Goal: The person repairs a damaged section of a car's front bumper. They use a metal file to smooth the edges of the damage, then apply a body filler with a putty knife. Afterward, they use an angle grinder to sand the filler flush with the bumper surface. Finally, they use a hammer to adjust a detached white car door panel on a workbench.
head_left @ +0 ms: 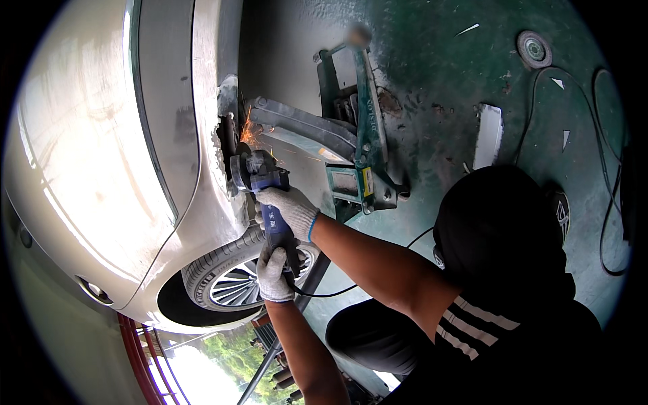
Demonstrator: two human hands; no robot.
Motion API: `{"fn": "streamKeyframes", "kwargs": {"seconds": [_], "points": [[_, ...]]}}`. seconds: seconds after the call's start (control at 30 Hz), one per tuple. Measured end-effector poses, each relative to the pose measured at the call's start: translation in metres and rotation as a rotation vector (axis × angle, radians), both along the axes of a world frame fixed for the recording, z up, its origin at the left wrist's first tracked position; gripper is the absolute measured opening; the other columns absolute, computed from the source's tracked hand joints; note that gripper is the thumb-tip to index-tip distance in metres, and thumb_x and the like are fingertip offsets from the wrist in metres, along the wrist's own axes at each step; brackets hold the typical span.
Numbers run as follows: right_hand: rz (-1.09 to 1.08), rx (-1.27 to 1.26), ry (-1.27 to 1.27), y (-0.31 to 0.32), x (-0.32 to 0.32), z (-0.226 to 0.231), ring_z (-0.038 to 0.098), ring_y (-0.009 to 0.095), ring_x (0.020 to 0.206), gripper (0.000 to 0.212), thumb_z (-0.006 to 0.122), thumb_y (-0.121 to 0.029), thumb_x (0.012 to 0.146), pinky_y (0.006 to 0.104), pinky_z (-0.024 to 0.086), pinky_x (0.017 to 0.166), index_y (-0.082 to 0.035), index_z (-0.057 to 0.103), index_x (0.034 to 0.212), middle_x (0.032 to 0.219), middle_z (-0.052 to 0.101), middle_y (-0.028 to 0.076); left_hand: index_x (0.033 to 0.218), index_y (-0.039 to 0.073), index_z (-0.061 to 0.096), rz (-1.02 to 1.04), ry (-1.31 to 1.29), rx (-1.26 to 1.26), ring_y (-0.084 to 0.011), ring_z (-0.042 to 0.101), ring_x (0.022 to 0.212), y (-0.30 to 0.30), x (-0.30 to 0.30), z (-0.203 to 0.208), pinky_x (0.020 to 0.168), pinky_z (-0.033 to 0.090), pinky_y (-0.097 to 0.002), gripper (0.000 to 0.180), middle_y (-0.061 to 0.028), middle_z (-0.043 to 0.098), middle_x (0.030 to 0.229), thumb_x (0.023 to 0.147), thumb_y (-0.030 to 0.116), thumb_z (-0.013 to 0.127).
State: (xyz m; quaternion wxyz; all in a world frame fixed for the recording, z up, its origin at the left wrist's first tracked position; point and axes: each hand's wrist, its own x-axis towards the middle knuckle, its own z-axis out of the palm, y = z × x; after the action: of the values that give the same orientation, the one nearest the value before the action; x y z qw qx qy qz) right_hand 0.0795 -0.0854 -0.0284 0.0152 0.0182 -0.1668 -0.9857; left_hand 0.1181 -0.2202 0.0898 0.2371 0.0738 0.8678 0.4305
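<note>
Both my hands wear whitish knit gloves and are closed around a blue angle grinder (273, 219). My right hand (293, 209) grips its body near the head. My left hand (273, 273) wraps the rear end, where the black cord (331, 294) comes out. The grinder's disc is against or very close to the ragged, cut lower edge (219, 152) of a silver car (169, 101). Orange sparks (248, 129) fly off there. The exact contact point is partly hidden by the guard.
A green floor jack (368, 135) stands beside the car's underside. The car's wheel (233, 280) is close to my left hand. On the green floor lie a round disc (533, 49), a pale metal strip (487, 135), small scraps and a looping cable (597, 128). My black-clad knee (371, 337) is nearby.
</note>
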Motion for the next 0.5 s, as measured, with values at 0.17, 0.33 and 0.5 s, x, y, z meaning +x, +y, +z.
{"fn": "streamKeyframes", "kwargs": {"seconds": [0.17,0.33,0.5], "points": [[0.054,-0.035,0.036,-0.008,-0.002,-0.007,0.073,0.023,0.077,0.031,0.076,-0.027,0.094,0.0374,0.063,0.072,-0.004,0.066,0.113,0.093,0.071,0.009,0.127,-0.006,0.065,0.053,0.095,-0.035,-0.0238,0.074,0.077,0.013,0.015,-0.009,0.07,0.06,-0.0336,0.066,-0.0165,0.075,0.104,0.088,0.044,0.085],[0.036,-0.116,0.11,-0.004,-0.003,-0.008,0.073,0.024,0.079,0.033,0.073,-0.028,0.096,0.0389,0.063,0.072,-0.003,0.064,0.116,0.095,0.07,0.011,0.128,-0.006,0.065,0.076,0.132,-0.056,-0.0229,0.073,0.075,0.021,0.018,-0.007,0.07,0.061,-0.0334,0.059,-0.0155,0.075,0.103,0.091,0.036,0.083],[0.059,-0.165,0.164,0.001,-0.01,-0.016,0.074,0.026,0.082,0.034,0.073,-0.029,0.096,0.0411,0.064,0.074,-0.003,0.062,0.116,0.097,0.07,0.012,0.127,-0.006,0.065,0.068,0.171,-0.077,-0.0185,0.069,0.071,0.039,0.025,-0.012,0.063,0.055,-0.03,0.047,-0.0145,0.075,0.102,0.095,0.025,0.079]]}}
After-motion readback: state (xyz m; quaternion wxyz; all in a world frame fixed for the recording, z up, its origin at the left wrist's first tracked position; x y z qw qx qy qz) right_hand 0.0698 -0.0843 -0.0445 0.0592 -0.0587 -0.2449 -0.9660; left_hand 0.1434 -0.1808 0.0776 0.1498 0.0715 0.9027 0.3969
